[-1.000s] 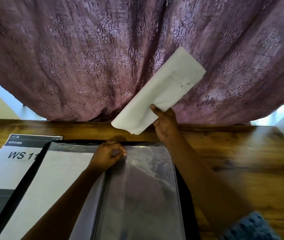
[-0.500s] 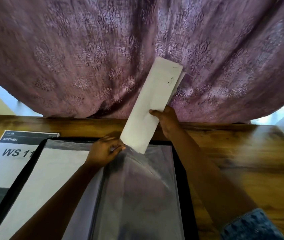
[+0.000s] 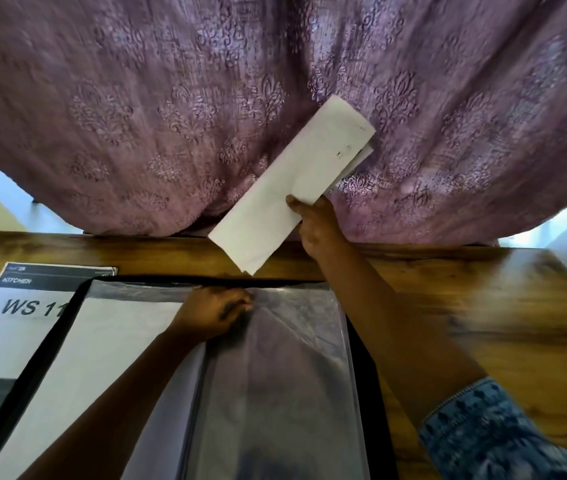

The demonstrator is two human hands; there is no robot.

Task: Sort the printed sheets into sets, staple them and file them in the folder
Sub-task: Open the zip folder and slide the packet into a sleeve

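Daylight comes in at both sides of the curtain, and those gaps are washed-out white. The table has a bright shiny patch on the right. The plastic sleeve gleams pale where my left hand pinches it. The sheets in my right hand look grey, with light behind them. Everything is a bit soft, my blue cuff is smeared, and lines bend near the edges.

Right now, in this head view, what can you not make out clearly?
All in the head view.
Held sheets in the right hand: print faces away; any staple is too small.
WS 11 sheet: heading partly covered by the folder, left part cut by the frame edge.
Left hand on the sleeve: blur hides whether it pinches.
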